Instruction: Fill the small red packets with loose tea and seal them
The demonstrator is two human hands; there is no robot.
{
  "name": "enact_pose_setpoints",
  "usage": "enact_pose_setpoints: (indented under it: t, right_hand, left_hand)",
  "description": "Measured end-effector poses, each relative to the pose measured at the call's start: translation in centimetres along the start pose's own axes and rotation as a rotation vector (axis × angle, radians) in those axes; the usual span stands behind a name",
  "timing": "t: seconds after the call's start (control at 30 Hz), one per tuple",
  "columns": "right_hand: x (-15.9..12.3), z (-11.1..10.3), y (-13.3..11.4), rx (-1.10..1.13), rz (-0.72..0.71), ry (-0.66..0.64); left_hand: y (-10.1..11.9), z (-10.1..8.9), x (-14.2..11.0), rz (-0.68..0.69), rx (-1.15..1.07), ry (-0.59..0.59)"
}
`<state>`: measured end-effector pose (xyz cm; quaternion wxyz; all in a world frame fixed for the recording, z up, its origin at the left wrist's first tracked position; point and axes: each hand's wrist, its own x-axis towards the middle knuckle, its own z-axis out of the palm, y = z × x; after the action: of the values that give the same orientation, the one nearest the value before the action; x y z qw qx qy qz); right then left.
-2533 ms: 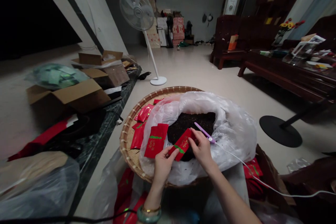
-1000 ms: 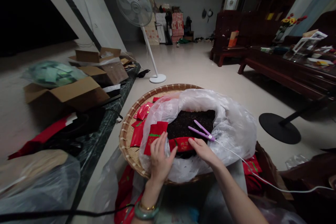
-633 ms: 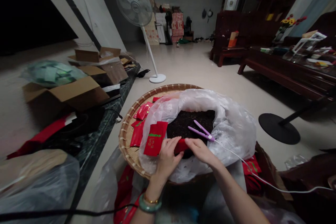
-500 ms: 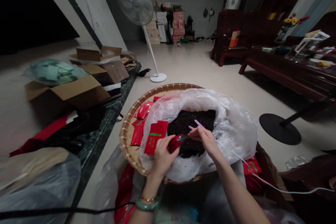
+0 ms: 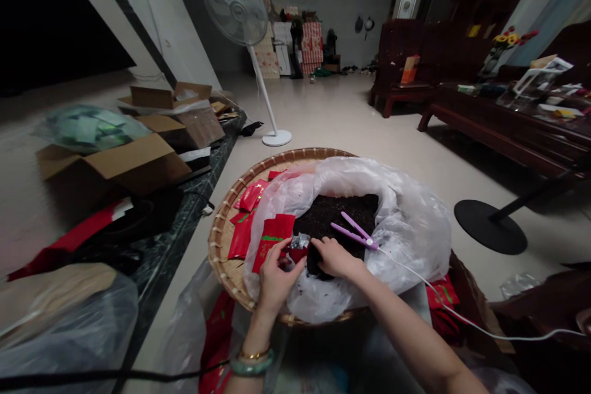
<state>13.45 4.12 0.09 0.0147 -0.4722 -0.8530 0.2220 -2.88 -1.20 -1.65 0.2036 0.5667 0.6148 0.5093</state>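
My left hand (image 5: 278,271) is closed on a red packet (image 5: 298,253) whose silvery mouth faces up. Close by on its right, my right hand (image 5: 339,257) has its fingers curled down at the dark loose, crumbly material (image 5: 341,209); what they hold is hidden. A purple hair straightener (image 5: 355,235) lies with its jaws apart on that material, its white cord running right. Crumpled clear plastic (image 5: 410,221) surrounds the dark heap. Another red packet (image 5: 274,234) with green print lies flat just beyond my left hand.
The round woven bamboo tray (image 5: 221,215) carries all this, with several red packets (image 5: 242,237) along its left side. A white fan (image 5: 276,137) stands behind it. Open cardboard boxes (image 5: 129,157) sit at left, a dark wooden table (image 5: 498,129) at right.
My right hand has moved left and down, away from the straightener, which now shows fully. The packet in my left hand has shifted slightly left and turned its silvery mouth upward.
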Motion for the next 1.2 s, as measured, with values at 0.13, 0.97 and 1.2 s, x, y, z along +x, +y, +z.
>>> enact_pose_setpoints:
  t: [0.13, 0.97, 1.2]
  right_hand:
    - [0.0, -0.3, 0.4, 0.009, -0.031, -0.009]
    - [-2.9, -6.2, 1.0, 0.469, -0.008, 0.489]
    - [-3.3, -7.6, -1.5, 0.496, -0.155, 0.553]
  left_hand:
    - [0.4, 0.0, 0.0, 0.022, -0.007, -0.013]
    - [2.6, 0.8, 0.6, 0.157, 0.145, -0.048]
    - [2.5, 1.8, 0.8, 0.166, 0.195, -0.055]
